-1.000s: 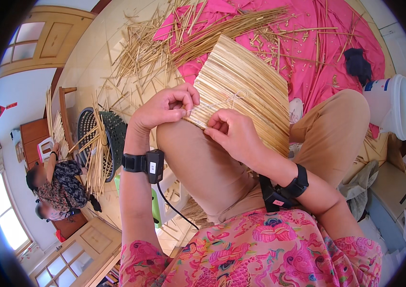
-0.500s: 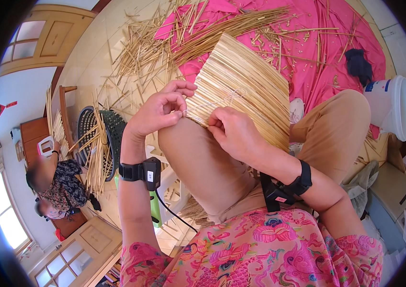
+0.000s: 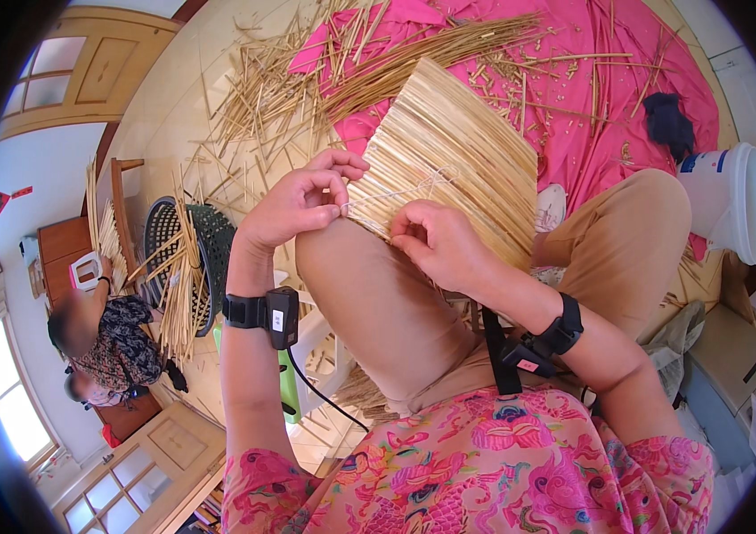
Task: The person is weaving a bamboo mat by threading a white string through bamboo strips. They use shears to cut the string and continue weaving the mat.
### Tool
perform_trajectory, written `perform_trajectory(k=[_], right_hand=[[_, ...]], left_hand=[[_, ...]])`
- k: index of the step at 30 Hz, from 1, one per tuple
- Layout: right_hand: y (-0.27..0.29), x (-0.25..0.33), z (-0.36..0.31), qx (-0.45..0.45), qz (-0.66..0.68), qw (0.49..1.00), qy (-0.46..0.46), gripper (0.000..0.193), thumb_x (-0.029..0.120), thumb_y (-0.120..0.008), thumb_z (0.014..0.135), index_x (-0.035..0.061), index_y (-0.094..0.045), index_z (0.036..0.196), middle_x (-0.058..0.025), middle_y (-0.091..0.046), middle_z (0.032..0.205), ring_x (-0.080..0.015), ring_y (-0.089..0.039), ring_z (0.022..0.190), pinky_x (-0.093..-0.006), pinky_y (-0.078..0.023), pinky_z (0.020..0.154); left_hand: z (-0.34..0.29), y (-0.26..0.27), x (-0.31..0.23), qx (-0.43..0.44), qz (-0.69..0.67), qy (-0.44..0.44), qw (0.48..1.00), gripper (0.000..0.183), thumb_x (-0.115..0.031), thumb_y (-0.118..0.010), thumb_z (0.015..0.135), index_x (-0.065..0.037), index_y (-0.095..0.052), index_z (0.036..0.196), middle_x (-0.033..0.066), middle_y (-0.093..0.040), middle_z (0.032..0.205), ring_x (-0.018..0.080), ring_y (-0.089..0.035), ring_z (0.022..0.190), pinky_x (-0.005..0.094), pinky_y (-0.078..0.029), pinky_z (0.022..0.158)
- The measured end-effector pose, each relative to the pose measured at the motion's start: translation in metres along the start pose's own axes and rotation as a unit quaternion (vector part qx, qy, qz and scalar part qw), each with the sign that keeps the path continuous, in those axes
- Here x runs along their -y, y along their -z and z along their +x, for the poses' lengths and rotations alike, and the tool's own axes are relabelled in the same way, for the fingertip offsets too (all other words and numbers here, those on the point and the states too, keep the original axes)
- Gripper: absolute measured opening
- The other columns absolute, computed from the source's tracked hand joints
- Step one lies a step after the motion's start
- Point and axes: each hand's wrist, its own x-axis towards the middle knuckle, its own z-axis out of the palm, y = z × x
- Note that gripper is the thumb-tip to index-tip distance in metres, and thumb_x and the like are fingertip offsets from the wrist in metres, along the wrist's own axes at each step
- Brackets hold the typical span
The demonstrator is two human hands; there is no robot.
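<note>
A fan-shaped panel of straw stalks (image 3: 458, 133) lies slanted across my raised left thigh, its narrower end toward me. White string (image 3: 387, 194) crosses its near left part, with a loose tangle farther right. At the left corner my left hand (image 3: 302, 200) pinches the string with thumb and forefinger, the other fingers curled. My right hand (image 3: 440, 238) is closed at the panel's lower edge, fingertips pressed together against the stalks; whatever sits between them is hidden. Both wrists wear black straps with small devices.
Loose stalks (image 3: 262, 98) litter the floor and a pink cloth (image 3: 565, 116). A white bucket (image 3: 743, 200) lies tipped at the right. To the left stands a dark green basket (image 3: 164, 231) with stalks beside it; another person (image 3: 124, 329) sits farther left.
My right hand has shifted very slightly along the panel's lower edge, and the panel has tilted a little. My left hand stays nearly in place at the corner.
</note>
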Motion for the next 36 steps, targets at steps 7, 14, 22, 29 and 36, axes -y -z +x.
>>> perform_trajectory(k=[7,14,22,29,36], right_hand=[[-0.009,-0.002,-0.006,-0.032,0.033,0.999,-0.009,0.003,0.0,-0.063,0.083,-0.0015,-0.061,0.084,-0.0144,-0.06,0.08,-0.0267,-0.059,0.071,-0.0353,-0.047,0.064],[-0.013,0.0,0.005,-0.043,0.009,0.999,0.025,0.003,0.0,-0.065,0.087,-0.0011,-0.063,0.086,-0.0066,-0.061,0.076,-0.0133,-0.057,0.067,-0.0286,-0.046,0.06],[-0.009,0.011,0.016,-0.023,0.01,0.999,-0.031,0.004,0.003,-0.068,0.087,-0.0001,-0.066,0.087,-0.003,-0.064,0.073,-0.0083,-0.056,0.062,-0.0248,-0.046,0.057],[-0.012,0.014,0.022,-0.033,-0.046,0.998,-0.012,0.004,0.002,-0.066,0.087,-0.001,-0.063,0.088,-0.0091,-0.064,0.074,-0.0156,-0.06,0.064,-0.0306,-0.049,0.06],[-0.019,0.017,0.019,-0.076,-0.11,0.991,0.026,0.004,0.001,-0.062,0.086,-0.002,-0.06,0.086,-0.0206,-0.063,0.085,-0.0378,-0.062,0.079,-0.0434,-0.05,0.071]], left_hand=[[0.003,0.0,-0.001,0.005,-0.004,0.0,1.0,0.011,-0.017,-0.068,0.073,-0.008,-0.062,0.076,0.0114,-0.049,0.133,0.0237,-0.046,0.126,0.039,-0.031,0.111],[0.002,-0.002,0.0,-0.009,-0.024,-0.008,1.0,0.013,-0.018,-0.07,0.073,-0.009,-0.061,0.077,0.0113,-0.049,0.133,0.0242,-0.046,0.127,0.0386,-0.031,0.111],[0.0,-0.006,0.005,-0.053,-0.043,-0.022,0.997,0.01,-0.016,-0.07,0.077,-0.009,-0.063,0.079,0.0124,-0.046,0.139,0.0236,-0.046,0.126,0.0383,-0.033,0.11],[-0.008,-0.015,0.01,-0.164,-0.044,-0.01,0.985,0.004,-0.007,-0.063,0.082,-0.006,-0.065,0.085,0.0134,-0.047,0.14,0.0198,-0.051,0.118,0.0334,-0.042,0.101],[-0.015,-0.012,0.018,-0.216,-0.132,0.045,0.966,0.007,-0.006,-0.059,0.088,-0.003,-0.065,0.092,0.0146,-0.05,0.138,0.0082,-0.058,0.095,0.0222,-0.049,0.083]])
